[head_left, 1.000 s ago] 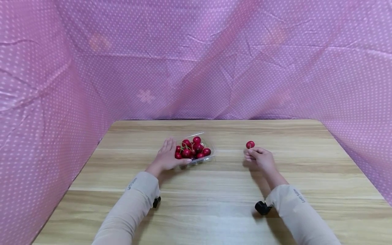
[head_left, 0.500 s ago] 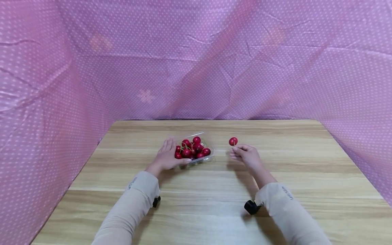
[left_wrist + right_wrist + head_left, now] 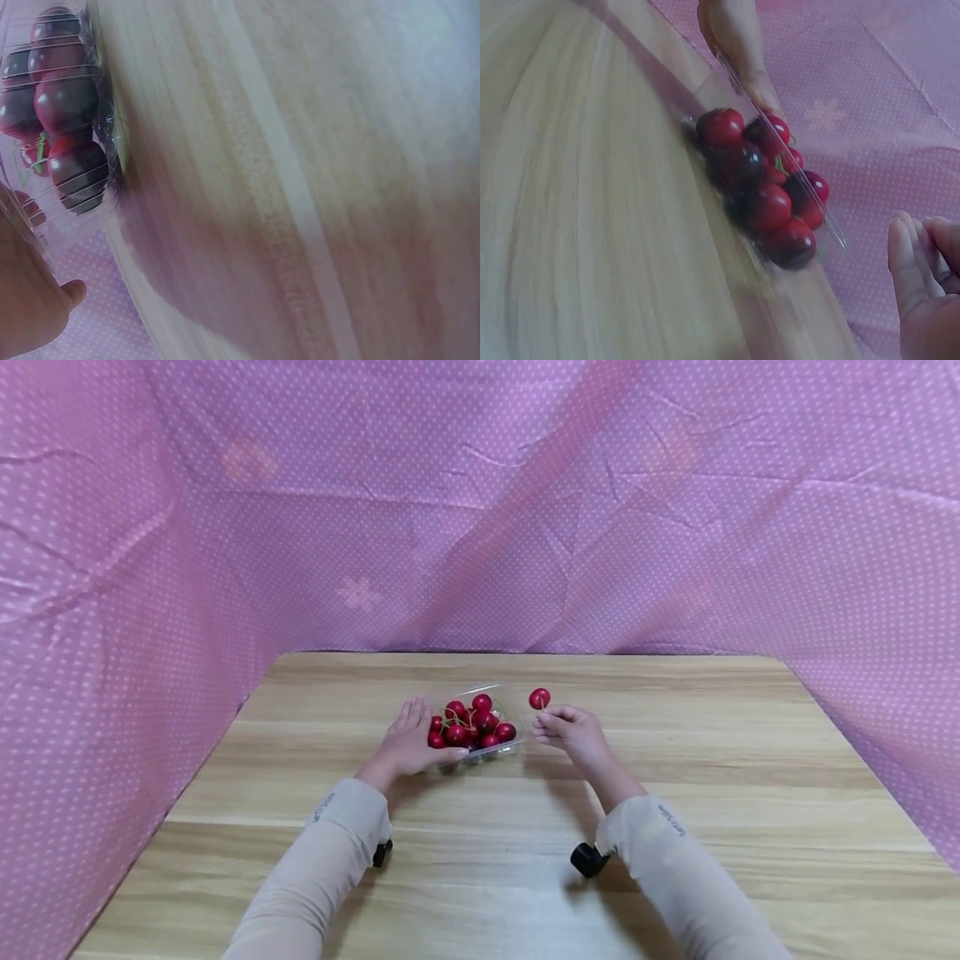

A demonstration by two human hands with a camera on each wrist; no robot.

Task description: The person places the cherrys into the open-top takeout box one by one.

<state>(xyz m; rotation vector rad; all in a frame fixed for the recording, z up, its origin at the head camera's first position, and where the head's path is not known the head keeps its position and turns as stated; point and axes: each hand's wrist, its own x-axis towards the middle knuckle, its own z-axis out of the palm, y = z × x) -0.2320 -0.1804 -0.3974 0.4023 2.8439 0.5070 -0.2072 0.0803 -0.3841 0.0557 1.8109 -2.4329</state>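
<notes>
In the head view, my left hand (image 3: 408,743) rests against the left end of a clear plastic container (image 3: 495,752), fingers straight along it and thumb along its front. Inside lie several dark red cherries (image 3: 455,735), some with green stems. My right hand (image 3: 577,735) pinches the stem of a single cherry (image 3: 539,698), held up just right of the container and apart from it. In the right wrist view, the right hand's fingers (image 3: 907,270) show at the lower right; its cherry is out of sight. The left wrist view shows the left hand (image 3: 30,300) by the container's edge.
The wood-grain table (image 3: 480,860) carries the container near its far half. Pink dotted cloth (image 3: 480,527) hangs behind the table and at both sides. A black wrist camera (image 3: 588,860) sits under the right sleeve.
My right hand has moved left with the cherry, closer to the container. The left hand and the container have stayed in place.
</notes>
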